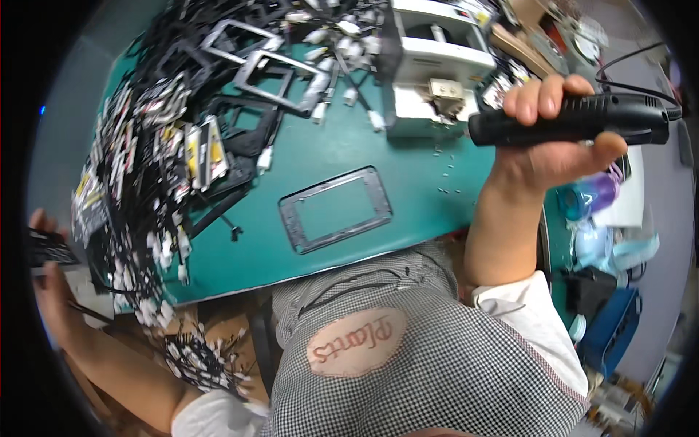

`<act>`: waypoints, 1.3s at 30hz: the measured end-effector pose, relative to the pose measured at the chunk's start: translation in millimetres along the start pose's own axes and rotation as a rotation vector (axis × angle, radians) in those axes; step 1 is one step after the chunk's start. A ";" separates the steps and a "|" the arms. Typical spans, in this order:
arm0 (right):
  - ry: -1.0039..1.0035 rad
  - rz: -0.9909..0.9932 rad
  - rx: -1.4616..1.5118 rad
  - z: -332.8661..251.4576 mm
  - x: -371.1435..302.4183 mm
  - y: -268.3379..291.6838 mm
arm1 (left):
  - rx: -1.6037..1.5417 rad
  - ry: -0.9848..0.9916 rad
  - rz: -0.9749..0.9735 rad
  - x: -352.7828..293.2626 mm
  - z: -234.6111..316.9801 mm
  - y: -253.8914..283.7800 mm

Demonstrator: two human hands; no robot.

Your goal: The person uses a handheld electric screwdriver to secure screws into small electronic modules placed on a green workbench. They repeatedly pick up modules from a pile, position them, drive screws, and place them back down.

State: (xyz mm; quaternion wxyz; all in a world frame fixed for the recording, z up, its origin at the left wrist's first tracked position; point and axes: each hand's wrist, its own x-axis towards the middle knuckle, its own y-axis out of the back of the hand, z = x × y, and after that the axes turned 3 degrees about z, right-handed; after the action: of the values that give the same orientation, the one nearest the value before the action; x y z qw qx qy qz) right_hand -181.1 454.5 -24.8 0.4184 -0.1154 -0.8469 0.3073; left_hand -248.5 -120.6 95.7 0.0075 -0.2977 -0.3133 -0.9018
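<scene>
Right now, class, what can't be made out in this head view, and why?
Dark piece in the left hand: head view, blurred and cut off by the left rim.
Black tool: head view, partly covered by the fingers of the right hand.
Pale specks on the green tabletop: head view, too small to identify.
</scene>
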 end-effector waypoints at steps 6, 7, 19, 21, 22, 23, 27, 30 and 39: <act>0.166 0.104 -0.391 6.6 -3.4 17.5 | 0.023 0.166 -0.176 -43.2 14.9 -139.5; 0.186 0.080 -0.391 7.9 -3.9 24.8 | 0.006 0.169 -0.215 -46.1 8.5 -149.9; 0.180 0.145 -0.613 28.6 -4.3 22.2 | 0.026 0.164 -0.305 -61.5 15.4 -172.6; 0.180 0.143 -0.613 31.4 -4.0 19.8 | 0.079 0.121 -0.324 -61.8 17.3 -174.2; 0.179 0.149 -0.623 31.9 -4.1 19.4 | 0.119 0.093 -0.344 -61.3 18.7 -174.7; 0.179 0.154 -0.634 32.2 -3.9 18.7 | 0.158 0.065 -0.362 -61.1 19.8 -176.1; 0.136 0.113 -0.579 25.4 -2.1 25.4 | 0.197 0.037 -0.436 -63.6 24.2 -182.3; 0.134 0.114 -0.564 20.0 -1.5 24.2 | 0.229 0.025 -0.454 -65.3 24.2 -185.4; 0.167 0.284 -0.414 26.9 -3.2 -6.6 | 0.206 0.043 -0.471 -66.6 27.9 -194.1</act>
State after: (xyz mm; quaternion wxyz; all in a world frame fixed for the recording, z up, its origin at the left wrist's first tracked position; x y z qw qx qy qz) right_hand -199.7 436.4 -35.2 0.4069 -0.3411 -0.8296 0.1726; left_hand -217.7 39.7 -31.7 -0.1659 -0.1948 -0.4641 -0.8480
